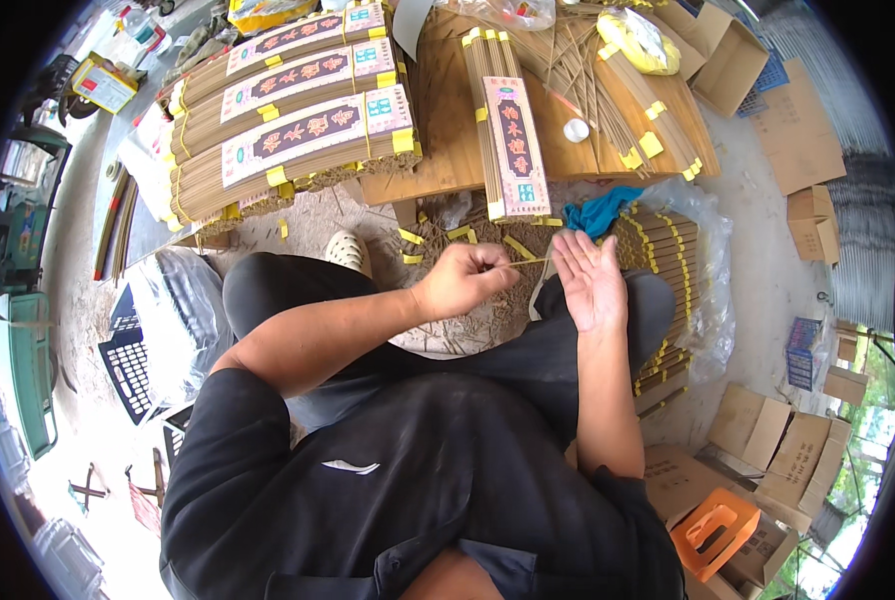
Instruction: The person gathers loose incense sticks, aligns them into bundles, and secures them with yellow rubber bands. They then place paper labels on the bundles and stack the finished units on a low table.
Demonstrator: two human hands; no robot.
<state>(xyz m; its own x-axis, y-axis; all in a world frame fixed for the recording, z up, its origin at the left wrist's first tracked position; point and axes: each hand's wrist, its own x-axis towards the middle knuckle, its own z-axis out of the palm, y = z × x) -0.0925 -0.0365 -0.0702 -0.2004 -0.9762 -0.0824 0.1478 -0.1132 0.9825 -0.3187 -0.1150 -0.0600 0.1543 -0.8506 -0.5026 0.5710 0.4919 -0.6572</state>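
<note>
Scanning from the left, I see three long incense-stick bundles (298, 140) lying side by side on the desk (448, 120), each wrapped in a labelled paper band with yellow tape at the ends, which keeps the sticks aligned. Further in, my left hand (463, 280) is clenched in a pinch on a thin yellow strip (528, 262), holding it level over my lap. My right hand (590, 280) is released, palm up and fingers spread, its fingertips meeting the strip's far end as if to steady it. Loose yellow strips (463, 236) lie scattered on the floor just ahead. To the right, a clear plastic bag (703, 270) holds stacked taped bundles. Beyond it, open cardboard boxes (778, 435) sit on the floor; I cannot tell what is inside.
</note>
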